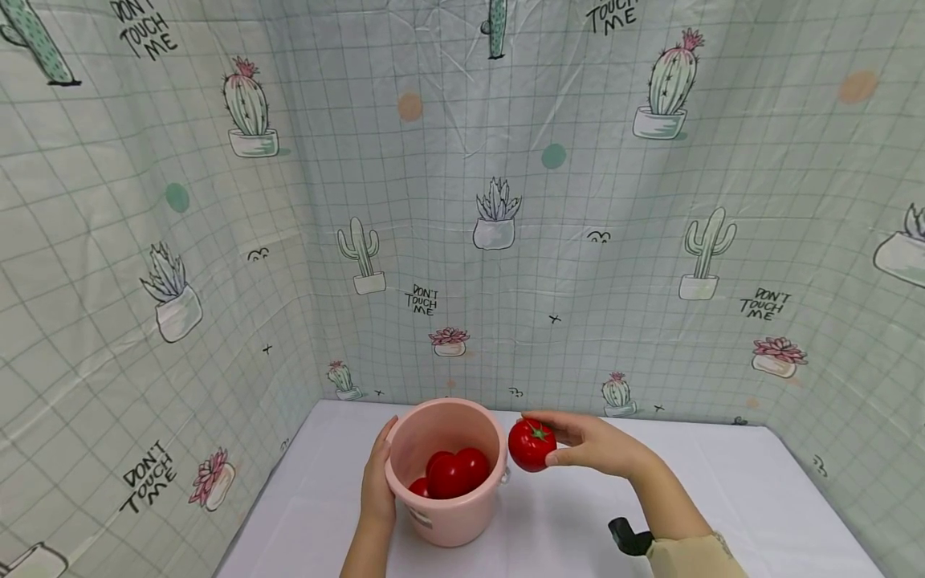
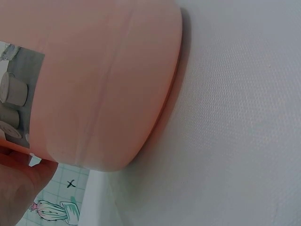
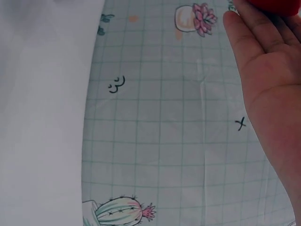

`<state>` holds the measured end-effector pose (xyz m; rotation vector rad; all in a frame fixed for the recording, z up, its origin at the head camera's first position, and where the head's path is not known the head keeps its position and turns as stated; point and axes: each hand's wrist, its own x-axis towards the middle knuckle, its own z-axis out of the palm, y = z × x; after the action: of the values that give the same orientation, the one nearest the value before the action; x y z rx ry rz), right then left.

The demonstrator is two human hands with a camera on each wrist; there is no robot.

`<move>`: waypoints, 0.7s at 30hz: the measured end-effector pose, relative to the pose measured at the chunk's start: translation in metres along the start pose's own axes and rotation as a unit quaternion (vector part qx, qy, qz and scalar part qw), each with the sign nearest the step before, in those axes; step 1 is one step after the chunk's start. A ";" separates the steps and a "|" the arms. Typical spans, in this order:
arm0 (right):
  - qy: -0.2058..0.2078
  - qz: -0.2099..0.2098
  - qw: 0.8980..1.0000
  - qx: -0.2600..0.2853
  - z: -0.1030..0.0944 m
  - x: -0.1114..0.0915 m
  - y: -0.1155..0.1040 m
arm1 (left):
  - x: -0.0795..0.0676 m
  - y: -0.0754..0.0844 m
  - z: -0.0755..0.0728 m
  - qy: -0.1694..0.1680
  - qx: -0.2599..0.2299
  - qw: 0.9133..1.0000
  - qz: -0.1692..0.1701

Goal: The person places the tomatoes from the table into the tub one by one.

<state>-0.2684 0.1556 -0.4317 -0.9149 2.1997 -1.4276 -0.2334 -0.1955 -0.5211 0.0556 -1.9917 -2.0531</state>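
A pink bucket [image 1: 451,518] stands upright on the white table, holding several red tomatoes [image 1: 451,474]. My left hand [image 1: 378,482] lies along the bucket's left outer side, its fingers reaching up to the rim. In the left wrist view the bucket's wall [image 2: 108,84] fills much of the picture, with part of the left hand [image 2: 23,188] against it at the lower left. Just right of the rim, my right hand [image 1: 596,445] holds a red tomato [image 1: 531,445] with a green star-shaped top between thumb and fingers. The right wrist view shows only the tomato's edge [image 3: 277,5] above the palm.
The white table [image 1: 578,530] runs back to a curtain [image 1: 448,193] printed with a grid and cacti, which hangs behind and at both sides. A label [image 2: 19,94] is on the bucket's wall. A black strap piece [image 1: 630,536] sticks out by the right sleeve.
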 end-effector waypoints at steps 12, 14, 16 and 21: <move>-0.003 0.020 1.000 0.004 0.002 0.023 -0.011 | -0.001 0.001 0.000 0.000 -0.001 1.000 -0.009; -0.004 0.017 1.000 0.002 0.002 0.028 -0.013 | 0.000 0.000 0.000 -0.002 0.002 1.000 -0.009; -0.006 0.012 1.000 -0.001 0.003 0.033 -0.014 | 0.000 -0.001 0.000 -0.003 0.003 1.000 -0.007; -0.009 0.003 1.000 -0.015 0.005 0.046 -0.019 | 0.000 -0.002 0.000 -0.003 0.005 1.000 -0.005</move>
<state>-0.2925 0.1159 -0.4141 -0.9259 2.2157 -1.3810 -0.2339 -0.1958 -0.5234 0.0633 -2.0097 -2.0512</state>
